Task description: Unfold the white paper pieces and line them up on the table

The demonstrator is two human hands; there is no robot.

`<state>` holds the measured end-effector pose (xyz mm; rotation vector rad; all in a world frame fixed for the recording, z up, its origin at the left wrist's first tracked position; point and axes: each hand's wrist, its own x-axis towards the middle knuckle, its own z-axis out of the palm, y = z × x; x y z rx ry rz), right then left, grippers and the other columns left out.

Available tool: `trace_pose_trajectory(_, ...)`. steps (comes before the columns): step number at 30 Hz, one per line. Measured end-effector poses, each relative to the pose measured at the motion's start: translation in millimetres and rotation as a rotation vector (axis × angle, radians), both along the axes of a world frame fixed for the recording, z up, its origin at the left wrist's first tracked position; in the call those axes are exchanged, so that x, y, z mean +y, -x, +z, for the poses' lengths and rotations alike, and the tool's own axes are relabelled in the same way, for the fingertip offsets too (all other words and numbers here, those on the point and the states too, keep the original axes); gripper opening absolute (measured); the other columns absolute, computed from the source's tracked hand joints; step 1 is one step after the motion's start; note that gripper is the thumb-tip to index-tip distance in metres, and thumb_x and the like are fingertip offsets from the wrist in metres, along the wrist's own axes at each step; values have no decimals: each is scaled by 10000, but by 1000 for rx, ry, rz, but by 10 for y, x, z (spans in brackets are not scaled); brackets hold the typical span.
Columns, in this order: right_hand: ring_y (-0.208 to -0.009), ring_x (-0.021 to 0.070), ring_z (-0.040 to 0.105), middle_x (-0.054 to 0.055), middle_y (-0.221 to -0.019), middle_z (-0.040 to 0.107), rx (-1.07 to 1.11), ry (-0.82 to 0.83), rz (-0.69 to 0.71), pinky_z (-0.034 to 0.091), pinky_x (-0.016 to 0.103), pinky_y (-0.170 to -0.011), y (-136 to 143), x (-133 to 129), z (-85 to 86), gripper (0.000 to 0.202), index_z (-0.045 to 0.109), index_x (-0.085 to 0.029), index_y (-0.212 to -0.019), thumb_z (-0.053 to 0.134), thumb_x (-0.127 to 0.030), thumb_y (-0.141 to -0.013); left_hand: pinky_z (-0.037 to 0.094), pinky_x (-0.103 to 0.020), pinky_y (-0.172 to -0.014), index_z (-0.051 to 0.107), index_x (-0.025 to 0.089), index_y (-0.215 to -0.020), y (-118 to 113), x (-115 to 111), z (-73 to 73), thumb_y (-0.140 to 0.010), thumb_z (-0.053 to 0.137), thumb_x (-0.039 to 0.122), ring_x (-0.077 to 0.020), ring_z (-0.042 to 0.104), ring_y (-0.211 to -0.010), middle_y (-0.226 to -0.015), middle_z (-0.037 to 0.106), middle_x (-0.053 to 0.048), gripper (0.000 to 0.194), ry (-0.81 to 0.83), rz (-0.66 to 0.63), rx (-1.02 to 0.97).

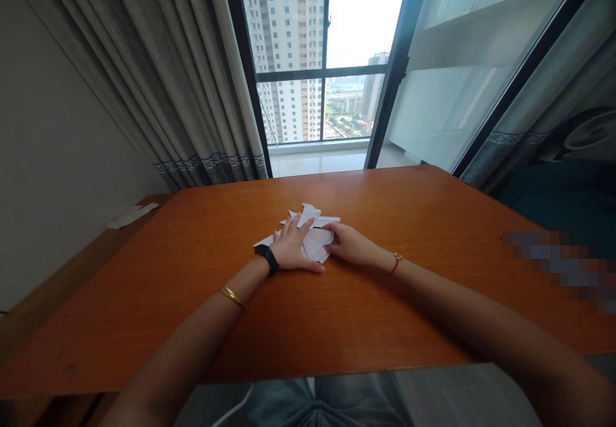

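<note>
Several white pieces of paper [317, 245] lie in a small loose pile on the brown wooden table [366, 311], some with angular, torn-looking edges. My left hand [291, 247] rests flat on the pile with its fingers spread, covering part of it. At the pile's right edge, my right hand [351, 244] has its thumb and fingers closed on a piece of paper. Its fingertips are partly hidden by the paper. Further scraps stick out beyond my left fingertips.
A strip of white paper [132, 215] lies on the ledge at the left. Grey curtains [202, 80] and a glass door frame [399, 74] stand behind the table. A blurred patch [558, 263] covers something at the table's right side.
</note>
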<state>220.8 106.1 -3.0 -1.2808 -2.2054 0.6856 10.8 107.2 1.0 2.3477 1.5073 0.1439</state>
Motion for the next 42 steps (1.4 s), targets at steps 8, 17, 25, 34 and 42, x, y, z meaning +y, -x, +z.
trace_pose_trajectory(8,-818,157,653,106,-1138,633,472,206,-127,543,300,-721,-42,84,-94,430,535,-160,-1147,584,-84,-727,95,-765,-988,312,407,-1426,1,91,-113,-710,434,825,-439,87,-1395,-1558,173,-75,838,-60,107,98)
trace_pose_trajectory(17,-1251,262,466,107,-1321,562,-80,-194,-106,323,451,-1081,161,695,-9,378,540,-184,-1274,456,-298,-924,35,-794,-964,-59,315,-1494,-34,127,-138,-608,509,857,-452,-10,-1400,-1575,-11,-104,1183,-50,40,80)
trace_pose_trajectory(25,-1313,323,391,57,-1316,578,-164,-137,44,41,702,-1063,457,892,-99,352,586,-268,-1218,344,-345,-975,50,-703,-1053,-167,196,-1478,135,-28,-180,-613,554,822,-412,-53,-1412,-1565,-50,-154,1288,-121,73,53)
trace_pose_trajectory(34,-1322,321,366,120,-1421,459,-236,-134,19,121,637,-1077,174,242,-28,617,397,-247,-1399,501,-548,-871,117,-764,-986,-125,344,-1476,197,68,-20,-519,680,770,-459,-85,-1392,-1572,-92,-77,1321,-101,13,52)
trace_pose_trajectory(42,-1308,316,385,86,-1386,506,-331,-151,51,81,708,-1035,305,200,-108,377,589,-260,-1200,447,-467,-920,71,-801,-947,13,408,-1480,115,141,38,-556,596,825,-477,-98,-1383,-1572,-103,-34,1170,-111,88,63)
